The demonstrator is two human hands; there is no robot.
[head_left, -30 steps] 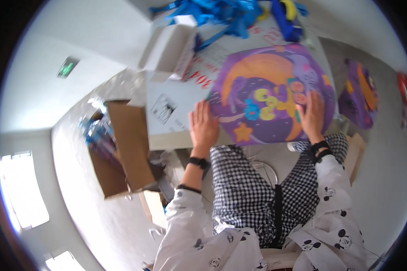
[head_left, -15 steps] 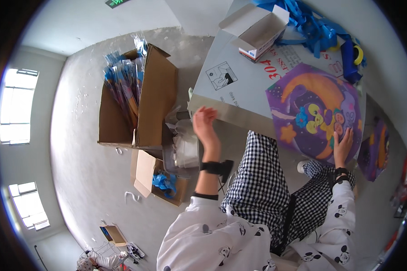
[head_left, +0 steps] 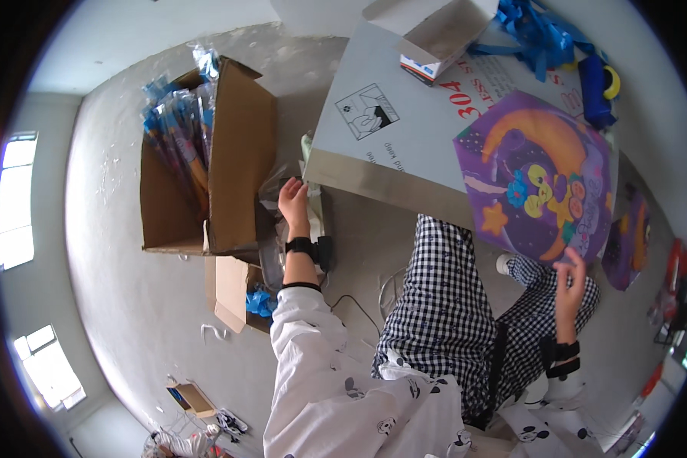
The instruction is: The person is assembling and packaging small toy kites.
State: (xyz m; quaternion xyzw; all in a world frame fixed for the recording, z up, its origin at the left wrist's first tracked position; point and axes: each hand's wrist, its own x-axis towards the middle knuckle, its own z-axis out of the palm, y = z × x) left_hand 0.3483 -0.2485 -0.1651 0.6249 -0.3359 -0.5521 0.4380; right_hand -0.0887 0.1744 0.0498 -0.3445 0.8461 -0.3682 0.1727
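Observation:
A purple hexagonal printed panel [head_left: 504, 175] with an orange moon and a yellow cartoon figure lies on the grey cardboard-topped table, its near part reaching past the edge. Just below that edge is my right hand [head_left: 569, 286], its fingers stretched out and holding nothing visible. My left hand [head_left: 294, 204] is beside the table's left corner, above a clear plastic bin [head_left: 271, 256]. Its fingers look loosely bent and apart, with nothing visible in them. Each wrist wears a black band.
An open white box [head_left: 439, 38], blue ribbons [head_left: 530, 34] and a blue tape dispenser [head_left: 597, 91] are on the table. Left of it stands a tall carton [head_left: 240, 160] of wrapped packs, with a smaller carton [head_left: 233, 294] below. Another purple panel [head_left: 627, 240] hangs at right.
My right hand has come off the panel and drawn back toward me. My left hand has moved left, away from the table's front edge to the bin. The whole view has shifted slightly.

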